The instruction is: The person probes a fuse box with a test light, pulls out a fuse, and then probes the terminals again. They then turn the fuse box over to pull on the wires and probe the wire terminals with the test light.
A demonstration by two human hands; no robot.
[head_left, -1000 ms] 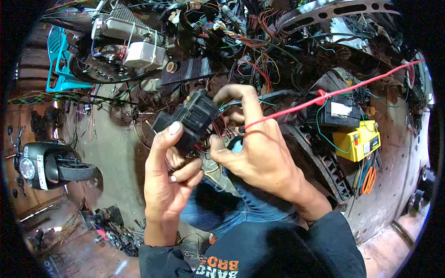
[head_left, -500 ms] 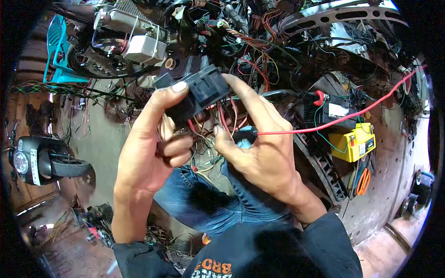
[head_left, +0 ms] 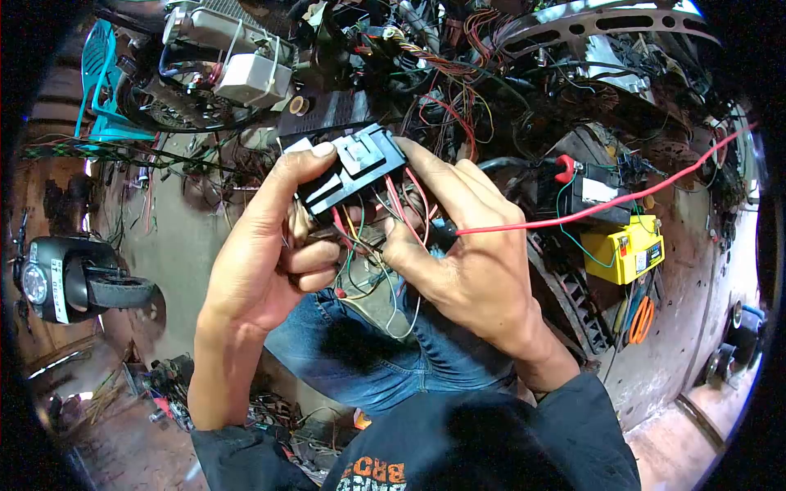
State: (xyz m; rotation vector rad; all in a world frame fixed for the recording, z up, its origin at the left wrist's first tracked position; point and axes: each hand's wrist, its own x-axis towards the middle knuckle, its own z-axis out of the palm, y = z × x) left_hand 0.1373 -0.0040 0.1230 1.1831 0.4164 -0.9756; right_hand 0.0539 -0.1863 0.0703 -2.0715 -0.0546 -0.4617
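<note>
A black plastic box with molded ridges (head_left: pixel 360 159) is held up in front of me, its top face catching the light. Several thin red, green, yellow and white wires (head_left: pixel 352 254) come out of its lower side and hang over my lap. My left hand (head_left: pixel 274 225) grips the box's left end, thumb on top and the other fingers curled below. At the right end, my right hand (head_left: pixel 467 245) has its index finger against the box and its thumb by the wires. A red lead (head_left: pixel 573 217) with a dark end runs out of this hand's grip; that end is mostly hidden.
A yellow battery (head_left: pixel 626 252) and a black battery with a red clamp (head_left: pixel 596 192) stand at the right, near orange-handled pliers (head_left: pixel 642 319). Tangled wiring (head_left: pixel 458 74) and motorcycle parts fill the far side. A teal chair (head_left: pixel 102 90) and a motorcycle front (head_left: pixel 78 281) are leftward.
The box has tilted so its top face shows brighter and flatter to me. My right hand has turned slightly, covering more of the lead's dark end. More hanging wires show.
</note>
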